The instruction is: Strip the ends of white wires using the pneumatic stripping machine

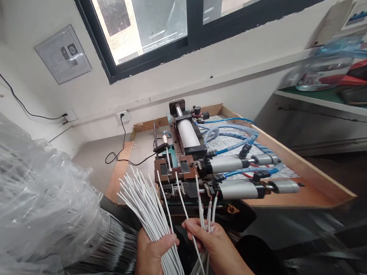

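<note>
A thick bundle of white wires [144,201] fans upward out of my left hand [152,256], whose fingers are wrapped round it. My right hand [215,246] grips several white wires [201,208], some with reddish bare tips. One single wire [183,201] stands between its thumb and forefinger, leaning left. Just beyond both hands sits a pneumatic machine [176,168] with dark clamp blocks and silver cylinders. The wire tips overlap its front edge in view; whether any touch it I cannot tell. The lower ends of the wires run out of view at the bottom.
Plastic-wrapped stacks of wire bundles [109,242] crowd the left side. Blue air hoses [238,137] curl behind the cylinders. A low wooden rim [301,165] borders the machine's bench. A green-topped shelf [327,97] at right bears a clear plastic jug [319,74]. A black cable [124,138] hangs from a wall socket.
</note>
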Demonstrator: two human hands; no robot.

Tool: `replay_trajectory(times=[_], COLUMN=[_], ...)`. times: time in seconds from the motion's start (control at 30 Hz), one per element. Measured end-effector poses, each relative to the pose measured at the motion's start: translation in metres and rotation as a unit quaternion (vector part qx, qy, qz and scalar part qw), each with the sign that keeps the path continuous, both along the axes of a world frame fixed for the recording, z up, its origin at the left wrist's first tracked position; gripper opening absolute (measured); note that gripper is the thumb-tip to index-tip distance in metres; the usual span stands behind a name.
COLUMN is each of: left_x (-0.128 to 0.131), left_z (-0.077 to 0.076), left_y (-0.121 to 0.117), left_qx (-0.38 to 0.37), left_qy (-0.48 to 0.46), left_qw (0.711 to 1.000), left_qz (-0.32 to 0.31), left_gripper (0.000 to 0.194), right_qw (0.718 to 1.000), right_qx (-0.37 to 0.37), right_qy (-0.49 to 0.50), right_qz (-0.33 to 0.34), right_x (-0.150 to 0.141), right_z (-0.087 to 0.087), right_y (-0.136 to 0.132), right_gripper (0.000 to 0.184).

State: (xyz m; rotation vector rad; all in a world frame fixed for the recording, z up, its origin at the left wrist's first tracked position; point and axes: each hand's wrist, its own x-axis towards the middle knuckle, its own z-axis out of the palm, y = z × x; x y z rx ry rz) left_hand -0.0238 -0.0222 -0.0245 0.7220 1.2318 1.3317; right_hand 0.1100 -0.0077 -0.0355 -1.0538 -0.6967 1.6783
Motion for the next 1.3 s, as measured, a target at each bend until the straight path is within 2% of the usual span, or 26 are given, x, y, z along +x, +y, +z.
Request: replay_trajectory(times=[0.3, 0.47, 0.57, 0.7, 0.83, 1.03, 1.1, 1.23, 1.3], left_x=[0.000, 0.003, 0.002, 0.001, 0.001, 0.002, 0.003, 0.004, 0.004], left_z=[-0.002, 0.001, 0.004, 0.003, 0.002, 0.003, 0.003, 0.005, 0.007], left_y=[0.002, 0.003, 0.003, 0.004, 0.004, 0.004, 0.004, 0.004, 0.003], left_qx=[-0.001, 0.023, 0.033, -0.018, -0.054, -0.036, -0.028, -0.005, 0.011], left_qy=[-0.003, -0.001, -0.005, -0.005, -0.013, -0.004, -0.006, -0.006, -0.005], left_qw=[1.000, 0.998, 0.997, 1.000, 0.998, 0.999, 0.999, 1.000, 0.999], left_qz=[-0.013, -0.051, -0.066, -0.026, 0.022, 0.030, 0.026, -0.015, -0.045], left_gripper=[0.015, 0.015, 0.016, 0.014, 0.020, 0.020, 0.019, 0.017, 0.019], right_qw=[0.998, 0.993, 0.998, 1.000, 1.000, 1.000, 1.000, 0.994, 0.993], right_qx=[-0.044, 0.007, 0.016, 0.005, -0.016, -0.020, -0.021, 0.008, 0.025], right_qy=[0.038, 0.052, 0.018, -0.005, -0.008, 0.006, 0.006, 0.024, 0.031], right_qz=[0.015, 0.106, 0.049, -0.011, -0.023, -0.014, 0.000, 0.105, 0.110], right_x=[-0.001, -0.004, -0.007, -0.006, -0.004, -0.003, -0.003, -0.005, -0.007], right_z=[0.004, 0.009, 0.010, 0.009, 0.009, 0.009, 0.010, 0.013, 0.013], right_y=[0.012, 0.013, 0.010, 0.005, 0.005, 0.011, 0.012, 0.014, 0.013], right_gripper=[0.027, 0.026, 0.025, 0.028, 0.026, 0.025, 0.027, 0.028, 0.026])
